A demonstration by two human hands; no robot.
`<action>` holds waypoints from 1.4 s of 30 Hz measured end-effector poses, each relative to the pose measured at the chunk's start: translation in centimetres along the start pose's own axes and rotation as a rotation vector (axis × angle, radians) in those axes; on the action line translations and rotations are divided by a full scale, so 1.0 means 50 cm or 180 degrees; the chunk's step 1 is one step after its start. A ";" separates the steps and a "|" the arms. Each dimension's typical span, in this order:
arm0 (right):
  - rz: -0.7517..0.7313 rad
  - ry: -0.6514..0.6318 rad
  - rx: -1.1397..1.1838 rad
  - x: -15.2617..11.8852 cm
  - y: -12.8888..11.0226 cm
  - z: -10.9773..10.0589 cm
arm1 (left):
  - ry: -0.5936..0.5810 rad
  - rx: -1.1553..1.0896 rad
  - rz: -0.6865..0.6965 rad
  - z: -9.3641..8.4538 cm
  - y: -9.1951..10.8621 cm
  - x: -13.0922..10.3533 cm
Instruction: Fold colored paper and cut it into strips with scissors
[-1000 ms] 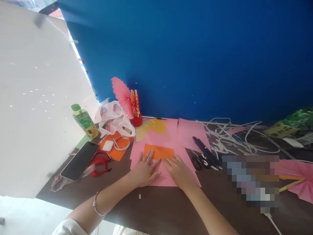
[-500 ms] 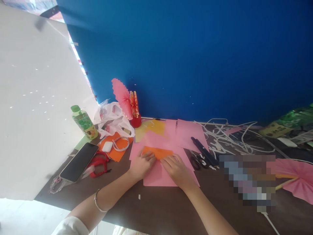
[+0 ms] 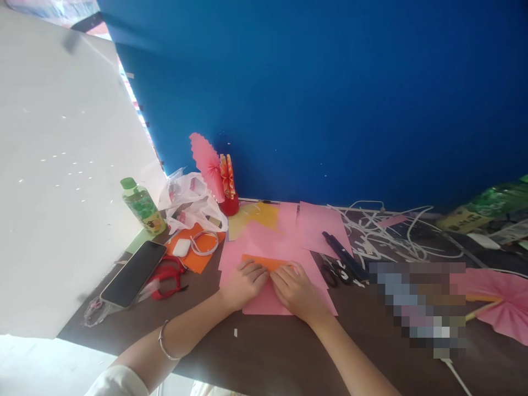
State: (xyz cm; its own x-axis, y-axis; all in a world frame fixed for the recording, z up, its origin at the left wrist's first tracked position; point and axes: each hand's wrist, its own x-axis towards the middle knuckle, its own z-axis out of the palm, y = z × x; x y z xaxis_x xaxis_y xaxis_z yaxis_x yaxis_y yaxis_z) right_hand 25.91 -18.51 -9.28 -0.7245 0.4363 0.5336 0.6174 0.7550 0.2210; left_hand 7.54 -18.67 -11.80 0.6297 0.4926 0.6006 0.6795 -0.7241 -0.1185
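Observation:
Orange paper [image 3: 269, 263], with a straight far edge, lies over a stack of pink sheets [image 3: 270, 305]. My left hand [image 3: 246, 283] has its fingers curled on the left part of the orange paper. From the other side my right hand [image 3: 295, 290] grips the paper's right part, its fingertips close beside those of my left. Both hands are closed, and they cover the paper's near edge and the thumbs.
A pair of scissors [image 3: 335, 274] and a black tool [image 3: 344, 253] lie to the right, before tangled white cables [image 3: 391, 234]. At left are a phone [image 3: 134, 273], red-handled scissors [image 3: 169, 278], an earbud case [image 3: 181, 247] and a green bottle [image 3: 143, 209]. Folded pink fans [image 3: 208, 165] stand behind.
Both hands have shifted slightly toward me and closer together, fingers more curled. The far edge of the orange paper has come nearer, and less of the paper shows.

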 end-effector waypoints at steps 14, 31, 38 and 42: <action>-0.0258 0.0186 -0.0076 -0.008 0.026 -0.024 | -0.0115 0.0004 -0.0384 -0.016 -0.022 -0.002; 0.0195 0.0329 0.0155 -0.027 0.064 -0.036 | 0.0233 -0.0155 -0.1131 -0.030 -0.059 0.000; 0.0674 0.0725 0.0078 -0.022 0.060 -0.048 | 0.0150 -0.0102 -0.1052 -0.030 -0.047 0.003; 0.0364 0.0274 0.0192 -0.005 0.019 -0.038 | 0.0025 -0.0093 -0.0542 -0.033 -0.009 0.016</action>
State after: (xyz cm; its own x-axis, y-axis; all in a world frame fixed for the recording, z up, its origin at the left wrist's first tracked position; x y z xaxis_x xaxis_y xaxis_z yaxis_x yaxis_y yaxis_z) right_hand 27.28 -18.83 -7.66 -0.6200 0.4795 0.6210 0.6730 0.7319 0.1068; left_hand 7.11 -18.75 -9.96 0.5033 0.6057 0.6163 0.7648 -0.6442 0.0085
